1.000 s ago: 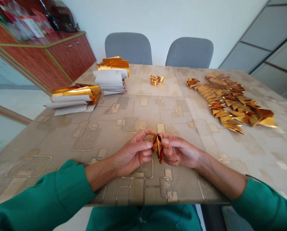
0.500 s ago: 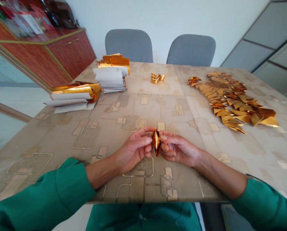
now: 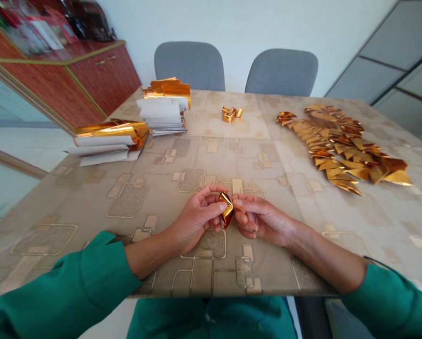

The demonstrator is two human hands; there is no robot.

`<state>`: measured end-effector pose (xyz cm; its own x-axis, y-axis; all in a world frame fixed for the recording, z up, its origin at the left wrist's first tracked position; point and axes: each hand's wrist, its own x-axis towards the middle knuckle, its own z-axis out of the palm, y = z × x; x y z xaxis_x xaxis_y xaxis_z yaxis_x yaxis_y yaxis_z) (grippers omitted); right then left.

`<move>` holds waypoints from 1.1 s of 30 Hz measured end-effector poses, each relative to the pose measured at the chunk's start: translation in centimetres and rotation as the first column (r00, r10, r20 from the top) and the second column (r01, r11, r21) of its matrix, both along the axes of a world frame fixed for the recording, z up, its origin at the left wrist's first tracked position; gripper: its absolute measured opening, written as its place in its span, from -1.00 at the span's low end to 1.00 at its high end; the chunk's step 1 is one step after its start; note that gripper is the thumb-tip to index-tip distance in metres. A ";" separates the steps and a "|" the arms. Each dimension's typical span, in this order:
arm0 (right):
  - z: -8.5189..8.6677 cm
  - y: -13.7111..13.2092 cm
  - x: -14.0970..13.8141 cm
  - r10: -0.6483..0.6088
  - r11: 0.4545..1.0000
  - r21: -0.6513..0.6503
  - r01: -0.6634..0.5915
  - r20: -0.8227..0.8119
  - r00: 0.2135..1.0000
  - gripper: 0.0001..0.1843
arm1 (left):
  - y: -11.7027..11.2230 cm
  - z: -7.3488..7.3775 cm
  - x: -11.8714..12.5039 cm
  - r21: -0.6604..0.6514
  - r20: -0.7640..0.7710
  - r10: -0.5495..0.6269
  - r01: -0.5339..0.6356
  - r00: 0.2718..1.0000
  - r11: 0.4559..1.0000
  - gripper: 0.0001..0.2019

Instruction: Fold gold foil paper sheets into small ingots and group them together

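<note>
Between my hands is a small folded piece of gold foil paper (image 3: 227, 209), a shiny wedge tilted to the left. My left hand (image 3: 198, 216) pinches it with the thumb and fingertips, covering part of it. My right hand (image 3: 262, 217) presses its fingertips against the piece's right side. Both forearms rest over the near edge of the patterned table (image 3: 73, 207). Farther off lie a small folded gold piece (image 3: 230, 114) and a long heap of gold foil triangular folded units (image 3: 341, 146).
Two stacks of white paper and gold foil sheets (image 3: 163, 110) (image 3: 108, 143) stand at the table's far left. A red-brown wooden cabinet (image 3: 101, 80) stands behind them. Two grey chairs (image 3: 190, 66) (image 3: 281, 73) face me beyond the far edge.
The gold piece has tilted from nearly upright and shifted left into my left fingers. My hands have turned it without letting go. The other objects stay in place.
</note>
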<state>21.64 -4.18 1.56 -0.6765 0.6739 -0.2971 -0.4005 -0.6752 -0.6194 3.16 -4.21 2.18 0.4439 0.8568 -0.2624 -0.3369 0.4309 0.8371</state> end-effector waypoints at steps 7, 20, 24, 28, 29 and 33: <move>-0.1 0.0 0.0 0.008 1.000 -0.018 -0.008 0.004 1.000 -0.84 | 0.0 0.1 0.1 0.044 -0.021 0.002 -0.001 1.000 0.999 -0.73; 0.1 0.0 -0.1 -0.010 1.000 0.012 0.010 0.033 0.999 -0.81 | 0.2 -0.1 -0.2 0.031 -0.010 -0.020 0.020 1.000 0.999 -0.69; 0.3 -0.1 -0.1 -0.016 1.000 0.012 0.015 0.056 0.998 -0.81 | 0.3 -0.1 -0.4 -0.007 0.037 -0.038 0.038 0.999 0.999 -0.71; 0.5 0.0 0.0 -0.024 1.000 0.011 0.024 0.074 0.997 -0.82 | 0.4 -0.2 -0.6 -0.048 0.088 -0.073 0.077 0.993 0.996 -0.72; 0.6 0.0 0.0 -0.024 1.000 0.011 0.023 0.075 0.997 -0.82 | 0.4 -0.2 -0.6 -0.055 0.093 -0.075 0.080 0.993 0.995 -0.72; 0.7 0.1 0.2 0.002 1.000 0.012 -0.002 0.079 0.997 -0.79 | 0.4 -0.1 -0.6 -0.064 0.079 -0.067 0.073 0.995 0.995 -0.69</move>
<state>21.81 -4.07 2.30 -0.6527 0.6763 -0.3414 -0.3490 -0.6684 -0.6568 2.51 -3.82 2.07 0.5231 0.8047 -0.2809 -0.3658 0.5096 0.7787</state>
